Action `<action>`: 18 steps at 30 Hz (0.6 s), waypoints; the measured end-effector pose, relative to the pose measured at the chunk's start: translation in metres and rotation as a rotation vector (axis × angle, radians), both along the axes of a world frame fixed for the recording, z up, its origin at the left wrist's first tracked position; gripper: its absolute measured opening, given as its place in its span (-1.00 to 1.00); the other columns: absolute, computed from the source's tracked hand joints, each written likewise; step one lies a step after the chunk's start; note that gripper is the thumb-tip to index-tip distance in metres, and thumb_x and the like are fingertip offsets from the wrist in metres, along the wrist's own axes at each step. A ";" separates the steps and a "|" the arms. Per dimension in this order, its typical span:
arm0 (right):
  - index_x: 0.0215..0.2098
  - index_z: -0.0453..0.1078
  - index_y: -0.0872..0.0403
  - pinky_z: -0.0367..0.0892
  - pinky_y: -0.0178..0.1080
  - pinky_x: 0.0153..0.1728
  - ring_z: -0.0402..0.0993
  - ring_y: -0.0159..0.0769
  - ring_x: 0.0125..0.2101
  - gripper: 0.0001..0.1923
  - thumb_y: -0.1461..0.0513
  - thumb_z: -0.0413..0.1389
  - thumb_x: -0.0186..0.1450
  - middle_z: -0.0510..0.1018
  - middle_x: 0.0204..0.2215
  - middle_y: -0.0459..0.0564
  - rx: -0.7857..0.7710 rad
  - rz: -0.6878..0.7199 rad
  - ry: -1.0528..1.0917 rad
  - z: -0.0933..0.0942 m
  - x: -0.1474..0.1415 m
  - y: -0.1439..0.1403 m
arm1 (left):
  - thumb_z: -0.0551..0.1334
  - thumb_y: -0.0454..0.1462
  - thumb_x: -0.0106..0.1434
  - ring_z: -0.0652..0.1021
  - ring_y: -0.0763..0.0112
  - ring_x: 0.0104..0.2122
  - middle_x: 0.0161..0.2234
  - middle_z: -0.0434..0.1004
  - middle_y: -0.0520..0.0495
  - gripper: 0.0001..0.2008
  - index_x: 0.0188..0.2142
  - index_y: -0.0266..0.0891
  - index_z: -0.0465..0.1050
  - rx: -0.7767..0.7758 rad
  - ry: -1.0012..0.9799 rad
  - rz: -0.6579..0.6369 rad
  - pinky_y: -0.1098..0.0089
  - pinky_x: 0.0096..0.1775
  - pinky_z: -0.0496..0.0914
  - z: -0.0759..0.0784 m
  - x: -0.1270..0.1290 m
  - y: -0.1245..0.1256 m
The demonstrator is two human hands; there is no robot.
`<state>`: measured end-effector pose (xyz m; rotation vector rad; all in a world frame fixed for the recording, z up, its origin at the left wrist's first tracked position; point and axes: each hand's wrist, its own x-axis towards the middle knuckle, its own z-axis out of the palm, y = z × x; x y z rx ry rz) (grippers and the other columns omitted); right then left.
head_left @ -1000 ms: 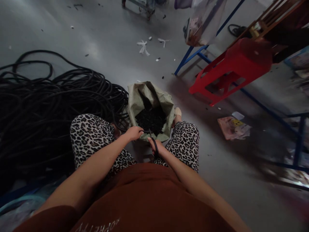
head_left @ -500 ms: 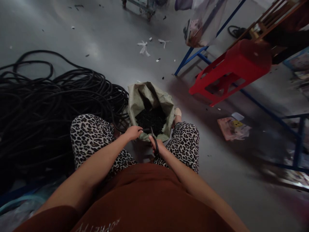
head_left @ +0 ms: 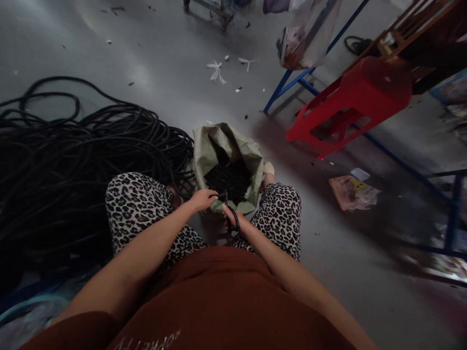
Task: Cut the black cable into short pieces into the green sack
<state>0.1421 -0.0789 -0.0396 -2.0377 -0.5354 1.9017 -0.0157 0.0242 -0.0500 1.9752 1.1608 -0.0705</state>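
The left hand [head_left: 202, 199] is pinching a black cable [head_left: 171, 181] at the near rim of the sack [head_left: 204, 155]. The right hand [head_left: 233, 218] is gripping scissors [head_left: 230, 214] just beside it (blades too dim to read). Dark pieces [head_left: 228, 181] are filling the sack, and a cable pile [head_left: 73, 160] is lying left.

The scissors [head_left: 229, 214] blades are too small to make out; the cable pile [head_left: 73, 165] runs off the left edge.
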 end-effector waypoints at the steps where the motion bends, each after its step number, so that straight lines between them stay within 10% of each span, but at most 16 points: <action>1: -0.47 0.30 0.16 0.20 -0.37 -0.72 0.31 -0.38 -0.75 -0.53 -0.07 0.00 0.32 0.36 -0.70 -0.07 0.000 0.008 -0.002 0.002 0.000 0.000 | 0.11 -0.21 0.27 0.54 0.28 -0.10 -0.10 0.60 -0.06 -0.67 -0.05 -0.20 0.53 -0.005 -0.001 -0.003 0.42 -0.09 0.37 0.000 0.000 0.000; 18: -0.39 0.32 0.18 0.17 -0.40 -0.70 0.34 -0.36 -0.68 -0.51 -0.10 -0.02 0.32 0.37 -0.66 -0.06 0.017 0.067 0.002 -0.003 0.002 -0.003 | 0.11 -0.22 0.25 0.53 0.27 -0.04 -0.07 0.59 -0.05 -0.65 -0.04 -0.20 0.54 -0.021 -0.007 -0.059 0.42 -0.03 0.37 -0.001 -0.002 -0.002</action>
